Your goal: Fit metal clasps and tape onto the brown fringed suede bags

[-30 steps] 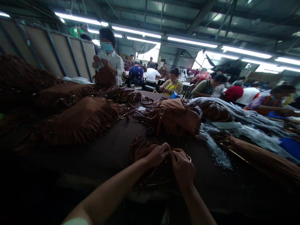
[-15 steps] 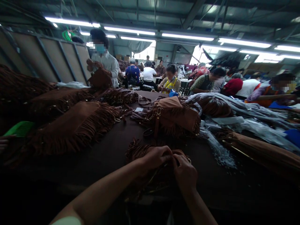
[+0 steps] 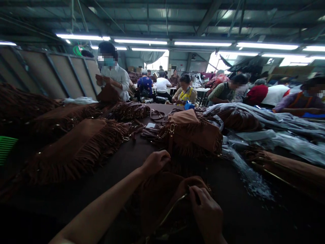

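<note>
In front of me on the dark table lies a brown suede bag (image 3: 162, 193), with fringe along its far side and a gold zipper (image 3: 172, 208) running toward me. My right hand (image 3: 207, 208) pinches the bag near the zipper's far end, and a thin tip shows at the fingertips. Off the bag's far left corner, my left hand (image 3: 156, 162) is closed, thumb and fingers pressed together. Whatever it may hold is too small or dark to see. Shadow hides the near part of the bag.
Fringed bags (image 3: 73, 145) are piled on the left, and another stack (image 3: 195, 134) stands straight ahead. Clear plastic wrapping (image 3: 254, 173) and a long brown bag (image 3: 291, 166) lie right. A green comb (image 3: 6, 149) shows at the left edge. Co-workers (image 3: 114, 76) are across the table.
My left hand has moved away from my right, up and to the left. My right hand is lower, still at the bag, which shows more of its surface. The green comb has shifted left.
</note>
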The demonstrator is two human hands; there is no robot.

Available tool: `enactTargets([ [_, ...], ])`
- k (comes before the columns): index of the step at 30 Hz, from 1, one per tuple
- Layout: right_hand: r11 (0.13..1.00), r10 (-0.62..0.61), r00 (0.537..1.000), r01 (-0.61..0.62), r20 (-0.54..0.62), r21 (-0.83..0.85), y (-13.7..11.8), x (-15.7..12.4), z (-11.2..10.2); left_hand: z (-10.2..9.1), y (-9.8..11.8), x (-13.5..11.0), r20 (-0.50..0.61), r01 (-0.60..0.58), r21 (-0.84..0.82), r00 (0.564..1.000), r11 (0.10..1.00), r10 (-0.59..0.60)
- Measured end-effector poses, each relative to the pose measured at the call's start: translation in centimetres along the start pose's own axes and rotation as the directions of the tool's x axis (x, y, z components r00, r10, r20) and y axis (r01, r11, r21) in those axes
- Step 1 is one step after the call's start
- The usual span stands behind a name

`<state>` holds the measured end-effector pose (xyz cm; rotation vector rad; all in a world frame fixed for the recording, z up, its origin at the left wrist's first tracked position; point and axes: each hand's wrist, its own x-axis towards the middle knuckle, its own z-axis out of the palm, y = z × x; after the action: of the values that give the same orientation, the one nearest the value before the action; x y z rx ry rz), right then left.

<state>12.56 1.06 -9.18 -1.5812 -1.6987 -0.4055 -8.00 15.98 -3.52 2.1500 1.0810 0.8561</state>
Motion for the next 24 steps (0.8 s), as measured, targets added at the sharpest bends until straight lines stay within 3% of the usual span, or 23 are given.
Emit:
enactTargets([
  [9,0.99,0.021,1.0,-0.019,-0.014,0.143,0.4,-0.2,0.3,-0.6,-1.2,2.0,0.018,0.025,0.042,1.0,0.999,-0.026],
  [12,0.98,0.048,0.998,-0.042,-0.028,0.197,0.4,-0.3,0.5,-0.5,0.5,3.7,0.058,-0.01,0.069,0.998,0.998,0.006],
  [16,0.962,0.08,0.997,-0.08,0.012,0.26,0.5,-0.5,0.5,0.1,4.7,6.7,0.099,-0.12,0.111,0.989,0.987,0.109],
  [18,0.957,0.08,0.996,-0.086,0.031,0.278,0.7,-0.5,0.4,0.6,7.1,9.3,0.132,-0.195,0.126,0.975,0.973,0.178],
  [20,0.954,0.058,0.998,-0.058,0.011,0.293,1.0,-0.5,0.6,1.2,9.5,13.5,0.172,-0.293,0.151,0.948,0.944,0.266],
  [22,0.956,0.016,0.999,-0.004,-0.038,0.294,1.4,-0.6,1.0,2.1,11.8,19.5,0.23,-0.408,0.202,0.904,0.89,0.362],
  [24,0.958,-0.035,0.997,0.055,-0.075,0.281,1.8,-0.9,1.4,3.6,13.9,26.7,0.287,-0.462,0.288,0.877,0.839,0.385],
])
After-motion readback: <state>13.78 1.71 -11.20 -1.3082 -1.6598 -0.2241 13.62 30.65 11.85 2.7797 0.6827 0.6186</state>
